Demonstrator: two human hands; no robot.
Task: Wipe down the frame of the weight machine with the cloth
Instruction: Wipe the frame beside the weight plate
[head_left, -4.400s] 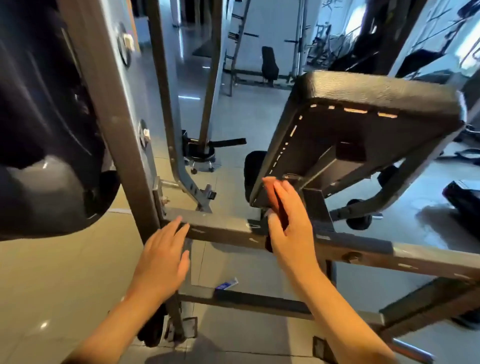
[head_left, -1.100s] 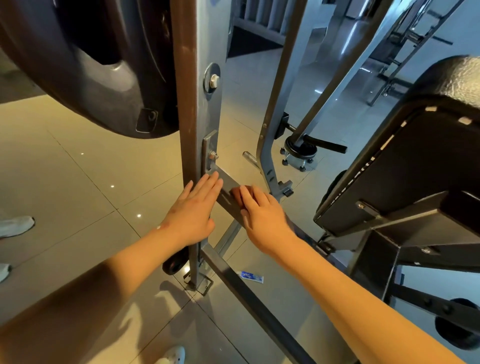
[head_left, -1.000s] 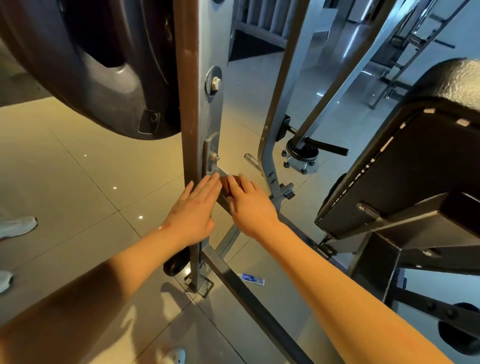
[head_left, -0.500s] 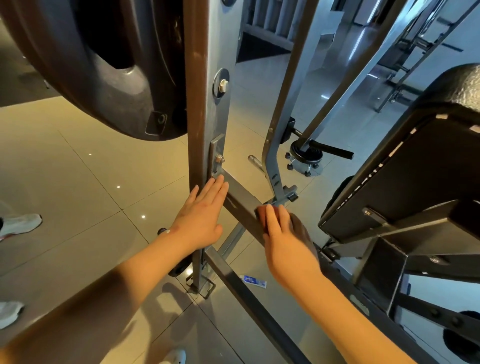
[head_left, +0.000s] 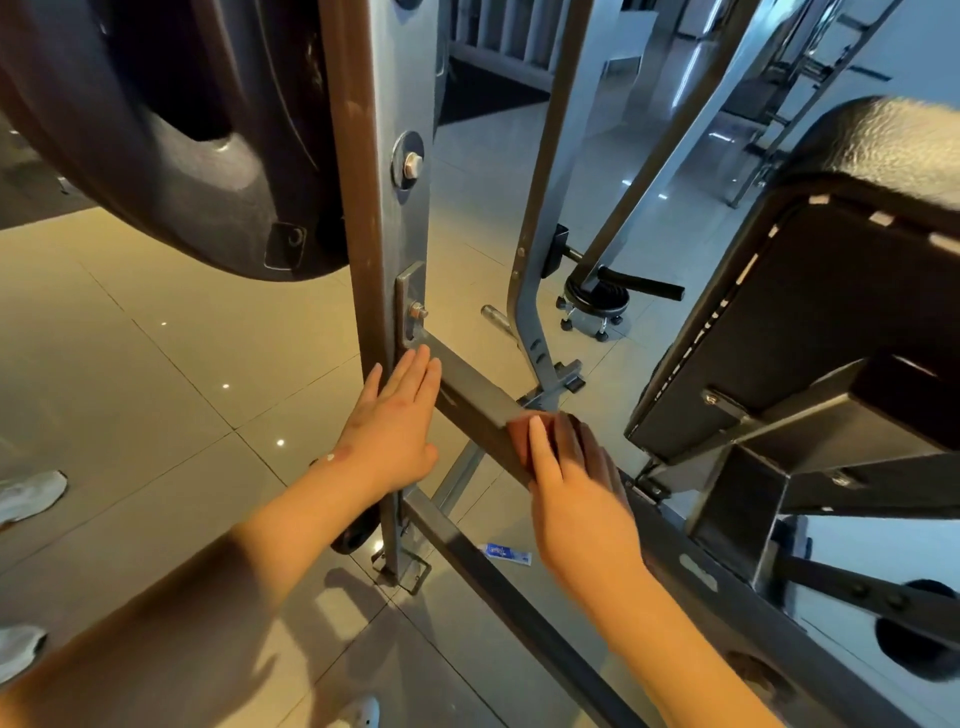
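The weight machine's grey upright post (head_left: 374, 208) carries a grey crossbar (head_left: 467, 384) that slopes down to the right. My left hand (head_left: 395, 431) lies flat, fingers straight, against the post where the crossbar is bolted on. My right hand (head_left: 576, 493) presses a reddish-brown cloth (head_left: 519, 428) onto the crossbar, a hand's width right of my left hand. Only the cloth's front edge shows past my fingertips; the rest is under my palm.
A big black weight plate (head_left: 182, 130) hangs left of the post. A black padded bench (head_left: 831, 312) overhangs at right. A lower frame bar (head_left: 493, 571) runs along the tiled floor, with a small blue packet (head_left: 506, 552) beside it. White shoes (head_left: 31, 493) stand at far left.
My right hand has slid with the cloth down the crossbar, away from the post and from my left hand. My left hand has stayed on the post.
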